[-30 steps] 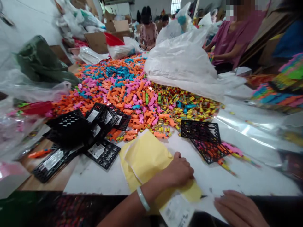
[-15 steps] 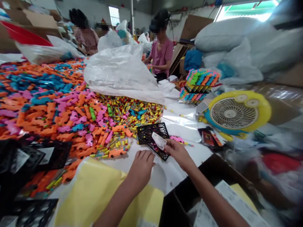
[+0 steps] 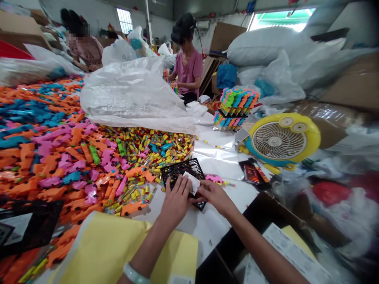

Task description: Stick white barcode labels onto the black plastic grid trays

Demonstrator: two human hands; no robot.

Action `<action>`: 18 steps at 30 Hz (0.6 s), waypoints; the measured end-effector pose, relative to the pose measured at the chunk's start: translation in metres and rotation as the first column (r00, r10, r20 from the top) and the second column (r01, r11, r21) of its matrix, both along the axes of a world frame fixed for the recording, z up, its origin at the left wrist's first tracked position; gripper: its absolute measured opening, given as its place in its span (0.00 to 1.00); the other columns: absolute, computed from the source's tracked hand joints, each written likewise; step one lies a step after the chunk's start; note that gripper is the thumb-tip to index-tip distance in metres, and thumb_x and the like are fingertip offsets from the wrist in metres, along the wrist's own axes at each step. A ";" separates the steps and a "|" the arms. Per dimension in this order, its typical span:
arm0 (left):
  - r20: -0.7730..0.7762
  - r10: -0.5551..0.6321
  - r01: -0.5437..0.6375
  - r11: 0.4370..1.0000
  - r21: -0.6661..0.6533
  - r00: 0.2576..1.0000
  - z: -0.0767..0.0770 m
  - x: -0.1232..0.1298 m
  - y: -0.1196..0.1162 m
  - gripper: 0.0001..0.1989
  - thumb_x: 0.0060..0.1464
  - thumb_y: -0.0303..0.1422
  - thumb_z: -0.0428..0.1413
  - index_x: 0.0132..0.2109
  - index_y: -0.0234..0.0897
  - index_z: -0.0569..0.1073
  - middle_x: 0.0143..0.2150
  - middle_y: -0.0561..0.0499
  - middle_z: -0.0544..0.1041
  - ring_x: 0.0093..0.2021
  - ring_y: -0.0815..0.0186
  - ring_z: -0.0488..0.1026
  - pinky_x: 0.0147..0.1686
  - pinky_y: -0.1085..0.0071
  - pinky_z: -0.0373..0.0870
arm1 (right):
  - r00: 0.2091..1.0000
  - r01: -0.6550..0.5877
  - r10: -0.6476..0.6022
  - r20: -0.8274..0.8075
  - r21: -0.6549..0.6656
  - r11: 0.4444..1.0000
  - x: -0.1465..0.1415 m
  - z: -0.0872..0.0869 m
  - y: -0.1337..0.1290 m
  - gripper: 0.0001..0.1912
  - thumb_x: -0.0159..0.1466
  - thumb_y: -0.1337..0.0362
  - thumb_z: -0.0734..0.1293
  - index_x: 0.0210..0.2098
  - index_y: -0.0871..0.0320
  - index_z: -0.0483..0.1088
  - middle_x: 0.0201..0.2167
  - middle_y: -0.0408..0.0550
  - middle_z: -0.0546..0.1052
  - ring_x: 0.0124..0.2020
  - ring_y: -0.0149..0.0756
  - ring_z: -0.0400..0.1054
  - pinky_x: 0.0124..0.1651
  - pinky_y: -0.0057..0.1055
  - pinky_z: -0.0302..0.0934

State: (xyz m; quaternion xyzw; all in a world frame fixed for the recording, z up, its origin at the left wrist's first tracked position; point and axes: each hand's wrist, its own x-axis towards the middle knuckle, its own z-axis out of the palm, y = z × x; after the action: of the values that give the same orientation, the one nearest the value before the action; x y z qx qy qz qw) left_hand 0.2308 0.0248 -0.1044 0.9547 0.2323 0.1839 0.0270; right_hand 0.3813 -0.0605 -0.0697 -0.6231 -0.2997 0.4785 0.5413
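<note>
A small white paper label [image 3: 193,183] lies over a black lattice tray [image 3: 197,166] on the white table surface. My right hand [image 3: 214,194] pinches the label's right side between thumb and fingers. My left hand [image 3: 177,197] rests on the tray beside the label's left edge, its fingers stretched out and touching the label. A second black lattice piece shows partly beneath the hands. Just right of the tray lies a pink toy piece [image 3: 213,178] with a yellow-tipped stick.
Heaped orange toy pieces [image 3: 53,193] and small yellow tubes [image 3: 148,148] spread leftward. A yellow sheet [image 3: 109,248] covers the near edge. An open dark box [image 3: 266,209] stands at right, below a yellow fan [image 3: 309,138]. Two people sit beyond a white plastic bag [image 3: 130,90].
My left hand has moved up onto the tray and reached the label. The label has come down onto the tray in my right hand. The view has shifted to the right.
</note>
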 end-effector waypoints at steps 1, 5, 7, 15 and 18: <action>-0.005 0.006 -0.006 1.000 -0.012 1.000 0.000 -0.001 0.000 0.30 0.61 0.46 0.49 0.66 0.37 0.59 0.68 0.44 0.58 0.68 0.53 0.52 0.66 0.41 0.40 | 0.999 0.029 -0.029 -0.024 0.003 1.000 0.001 0.001 -0.001 0.29 0.52 0.53 0.72 0.50 0.56 0.67 0.31 0.43 0.72 0.34 0.37 0.71 0.36 0.36 0.72; -0.023 0.011 -0.012 0.999 -0.042 1.000 0.005 -0.004 -0.005 0.34 0.56 0.49 0.54 0.66 0.45 0.57 0.69 0.45 0.56 0.69 0.50 0.51 0.65 0.38 0.38 | 0.994 0.096 -0.094 0.065 -0.032 0.995 0.009 0.006 -0.010 0.30 0.55 0.54 0.70 0.54 0.56 0.63 0.38 0.49 0.75 0.34 0.38 0.74 0.32 0.34 0.73; -0.031 -0.001 0.000 0.999 -0.048 1.000 0.006 -0.006 -0.007 0.36 0.54 0.50 0.56 0.67 0.49 0.56 0.70 0.46 0.54 0.69 0.49 0.49 0.65 0.37 0.38 | 0.957 0.154 -0.138 0.256 -0.041 0.987 0.016 0.009 -0.017 0.25 0.59 0.53 0.66 0.53 0.57 0.65 0.43 0.53 0.76 0.33 0.39 0.75 0.31 0.37 0.73; -0.023 -0.019 0.018 0.999 -0.030 1.000 -0.002 -0.007 -0.011 0.45 0.47 0.55 0.59 0.68 0.53 0.52 0.72 0.41 0.45 0.71 0.43 0.40 0.63 0.35 0.38 | 0.197 -0.226 0.050 0.979 -0.004 0.974 0.010 -0.021 -0.022 0.21 0.68 0.64 0.58 0.59 0.56 0.65 0.61 0.53 0.67 0.65 0.49 0.54 0.66 0.55 0.44; -0.053 0.012 -0.013 1.000 -0.012 0.999 -0.007 -0.007 -0.010 0.46 0.51 0.55 0.55 0.69 0.39 0.49 0.72 0.40 0.47 0.71 0.48 0.38 0.65 0.39 0.38 | 0.092 -0.034 -0.043 0.995 0.046 0.998 0.011 -0.039 -0.024 0.23 0.69 0.61 0.58 0.61 0.60 0.62 0.63 0.57 0.63 0.66 0.52 0.50 0.65 0.56 0.43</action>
State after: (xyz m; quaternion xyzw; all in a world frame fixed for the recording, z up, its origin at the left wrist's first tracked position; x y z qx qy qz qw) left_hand 0.2240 0.0146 -0.1109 0.9576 0.2399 0.1576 0.0254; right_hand 0.3920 -0.0847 -0.1084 -0.7678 -0.5979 -0.0766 0.2171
